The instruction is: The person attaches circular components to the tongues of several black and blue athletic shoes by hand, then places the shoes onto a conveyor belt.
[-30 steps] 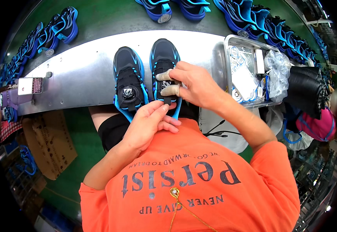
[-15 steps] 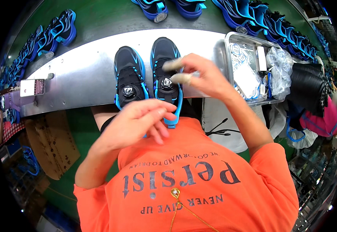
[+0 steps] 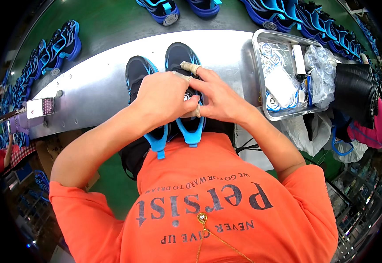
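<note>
A pair of black-and-blue sneakers rests on the metal worktop (image 3: 98,79), toes pointing away and heels at my shirt. My left hand (image 3: 162,94) reaches across the left sneaker (image 3: 138,68), its fingers closed at the laced upper of the right sneaker (image 3: 180,52) and its thumb beside the round lace dial (image 3: 188,95). From the other side, my right hand (image 3: 217,94) grips the same upper, thumb and forefinger curved around the dial. Pale finger covers sit on some right fingertips. The hands hide most of both uppers.
At right stands a metal tray (image 3: 256,65) with round stickers, a white box (image 3: 281,85) and a crumpled plastic bag (image 3: 320,79). More sneakers (image 3: 70,41) line the green surface beyond and to the left. A small device with keys (image 3: 41,108) lies at the left.
My left hand has moved up and forward from the heels onto the right sneaker. My right hand has closed in around the dial, and both hands now meet there.
</note>
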A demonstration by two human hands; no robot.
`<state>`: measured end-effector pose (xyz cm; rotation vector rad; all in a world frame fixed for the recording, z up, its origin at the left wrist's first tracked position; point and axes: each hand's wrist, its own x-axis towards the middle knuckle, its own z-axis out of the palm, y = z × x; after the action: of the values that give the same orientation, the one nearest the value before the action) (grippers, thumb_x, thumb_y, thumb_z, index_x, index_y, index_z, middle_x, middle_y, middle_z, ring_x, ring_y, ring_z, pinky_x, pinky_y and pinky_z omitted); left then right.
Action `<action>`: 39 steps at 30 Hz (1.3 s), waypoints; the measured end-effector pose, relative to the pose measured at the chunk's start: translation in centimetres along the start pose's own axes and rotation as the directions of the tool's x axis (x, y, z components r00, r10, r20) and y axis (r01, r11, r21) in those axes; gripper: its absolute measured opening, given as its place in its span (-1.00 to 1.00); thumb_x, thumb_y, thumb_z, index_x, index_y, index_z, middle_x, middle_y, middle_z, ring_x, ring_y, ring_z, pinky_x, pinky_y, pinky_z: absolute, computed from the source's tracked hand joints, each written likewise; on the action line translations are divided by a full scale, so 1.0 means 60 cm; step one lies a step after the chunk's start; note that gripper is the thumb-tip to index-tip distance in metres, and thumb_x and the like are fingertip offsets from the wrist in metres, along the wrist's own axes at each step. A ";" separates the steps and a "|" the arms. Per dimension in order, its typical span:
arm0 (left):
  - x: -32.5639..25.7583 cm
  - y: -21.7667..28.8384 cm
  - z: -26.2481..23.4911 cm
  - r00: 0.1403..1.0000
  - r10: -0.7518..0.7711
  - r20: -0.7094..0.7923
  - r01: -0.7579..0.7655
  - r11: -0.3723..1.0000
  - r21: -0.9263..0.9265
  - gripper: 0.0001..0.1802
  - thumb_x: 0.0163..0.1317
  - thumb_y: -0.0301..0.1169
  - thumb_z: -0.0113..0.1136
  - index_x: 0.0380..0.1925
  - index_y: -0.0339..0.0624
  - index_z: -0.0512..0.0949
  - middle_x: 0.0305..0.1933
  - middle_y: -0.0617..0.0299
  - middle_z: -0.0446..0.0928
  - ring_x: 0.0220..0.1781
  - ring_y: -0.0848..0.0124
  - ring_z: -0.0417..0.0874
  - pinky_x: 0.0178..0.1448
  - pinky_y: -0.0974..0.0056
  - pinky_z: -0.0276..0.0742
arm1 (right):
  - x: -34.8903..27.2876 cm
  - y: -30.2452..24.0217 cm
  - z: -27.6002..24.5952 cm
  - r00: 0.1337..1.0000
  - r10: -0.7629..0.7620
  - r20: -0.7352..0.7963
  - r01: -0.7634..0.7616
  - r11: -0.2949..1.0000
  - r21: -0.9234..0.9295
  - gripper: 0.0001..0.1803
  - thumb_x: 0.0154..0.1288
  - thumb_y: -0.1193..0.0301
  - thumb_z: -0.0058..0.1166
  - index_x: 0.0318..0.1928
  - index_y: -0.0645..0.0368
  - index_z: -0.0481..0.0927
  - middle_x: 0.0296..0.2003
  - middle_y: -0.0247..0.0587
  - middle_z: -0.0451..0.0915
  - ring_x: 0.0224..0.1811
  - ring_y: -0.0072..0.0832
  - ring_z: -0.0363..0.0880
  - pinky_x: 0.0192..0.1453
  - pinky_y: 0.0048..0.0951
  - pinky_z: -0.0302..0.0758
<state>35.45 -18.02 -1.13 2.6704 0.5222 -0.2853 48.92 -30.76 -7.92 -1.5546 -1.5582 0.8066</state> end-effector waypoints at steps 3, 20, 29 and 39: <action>0.003 0.010 -0.009 0.993 -0.086 0.081 0.087 0.996 -0.009 -0.51 0.22 0.01 0.25 -0.52 -0.27 0.63 -0.58 -0.01 0.57 -0.52 0.02 0.60 -0.39 0.03 0.45 | -0.002 0.003 -0.003 1.000 0.009 0.010 -0.010 0.997 0.083 -0.15 0.03 0.21 0.43 0.39 -0.04 0.43 0.42 0.10 0.25 0.42 0.04 0.23 0.48 -0.09 0.24; -0.143 0.054 0.049 0.905 -0.308 0.292 0.382 0.290 -0.878 -0.71 0.53 -0.38 -0.05 0.00 -0.33 0.59 -0.41 0.27 0.55 -0.50 0.58 0.53 -0.37 0.46 0.46 | 0.010 -0.049 -0.031 1.000 0.029 0.001 -0.029 1.000 -0.003 -0.56 0.13 0.32 0.35 0.08 -0.05 0.72 -0.20 -0.16 0.52 -0.04 -0.18 0.46 0.11 -0.22 0.43; -0.141 0.052 0.053 0.907 -0.325 0.269 0.336 0.172 -0.926 -0.75 0.50 -0.45 -0.03 -0.08 -0.33 0.62 -0.37 0.27 0.56 -0.48 0.60 0.53 -0.37 0.48 0.46 | -0.009 -0.062 -0.009 0.985 -0.163 -0.059 0.135 0.933 -0.334 -0.50 0.22 0.41 0.27 0.21 -0.01 0.61 -0.16 -0.21 0.53 -0.12 -0.18 0.48 -0.03 -0.24 0.49; -0.147 -0.051 0.023 0.856 -0.348 -0.383 0.155 0.878 -0.452 -0.70 0.13 -0.42 0.40 -0.13 -0.22 0.61 -0.17 0.15 0.53 -0.26 0.31 0.51 -0.15 0.26 0.47 | 0.083 -0.053 -0.024 0.990 -0.125 -0.057 0.117 0.985 -0.125 -0.43 0.36 0.21 0.19 0.35 0.02 0.47 0.08 0.08 0.49 0.13 -0.02 0.47 0.24 -0.18 0.43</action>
<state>26.02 -18.77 -1.03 2.2392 0.9722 0.3620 48.79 -26.09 -4.04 -1.5389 -1.6629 0.5975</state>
